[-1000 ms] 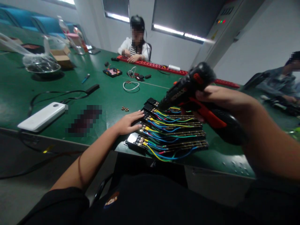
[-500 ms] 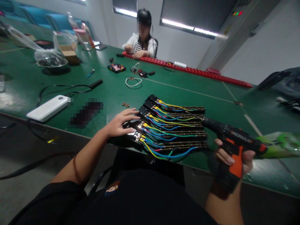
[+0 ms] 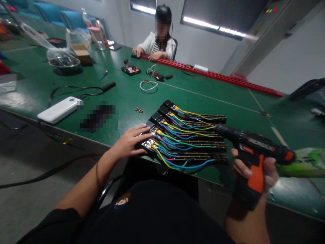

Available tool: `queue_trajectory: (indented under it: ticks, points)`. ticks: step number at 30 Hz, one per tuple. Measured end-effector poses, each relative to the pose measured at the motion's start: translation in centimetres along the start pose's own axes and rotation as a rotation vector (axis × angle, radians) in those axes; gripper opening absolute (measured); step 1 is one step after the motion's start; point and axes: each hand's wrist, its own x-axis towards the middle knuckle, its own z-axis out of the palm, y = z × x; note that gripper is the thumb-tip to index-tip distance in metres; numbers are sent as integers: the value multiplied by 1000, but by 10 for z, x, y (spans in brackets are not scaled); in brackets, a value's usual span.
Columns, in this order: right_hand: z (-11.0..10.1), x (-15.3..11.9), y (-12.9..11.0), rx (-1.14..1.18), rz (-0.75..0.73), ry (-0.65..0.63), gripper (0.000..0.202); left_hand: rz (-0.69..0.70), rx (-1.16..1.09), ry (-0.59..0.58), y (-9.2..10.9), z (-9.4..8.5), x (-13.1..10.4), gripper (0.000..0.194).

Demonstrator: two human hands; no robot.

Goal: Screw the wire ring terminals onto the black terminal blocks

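Observation:
Several black strips lie side by side on the green table, each with a black terminal end on the left. Yellow, blue and green wires run from these ends along the strips. My left hand rests with fingers stretched out over the nearer terminal ends, gripping nothing that I can see. In my right hand is an orange and black cordless drill, with my fingers wrapped round its handle. Its long thin bit points left over the farther strips; whether the tip touches a screw is too small to tell.
Small brass-coloured screws lie beyond my left hand. A white power bank and a black cable are at the left. Across the green table, a person works at a long red rail. A green bag lies right.
The drill has shifted slightly left, its bit now farther over the strips. My left hand has slid a little toward me along the terminal ends. The whole view has shifted slightly.

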Motion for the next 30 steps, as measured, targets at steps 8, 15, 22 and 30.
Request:
queue_trajectory:
  ticks: [8,15,22,30]
  points:
    - [62,2,-102,137,-172,15,47,14,-53,-5,-8,-2,9,71]
    - [80,33,-168,-60,69,-245,68,-84,51,-18,11,-2,12,76]
    - [120,58,-195,-137,60,-351,51,-176,156,27,30,14,11,75]
    - [127,80,-200,-231,-1,-479,36,-210,175,26,50,17,17,72]
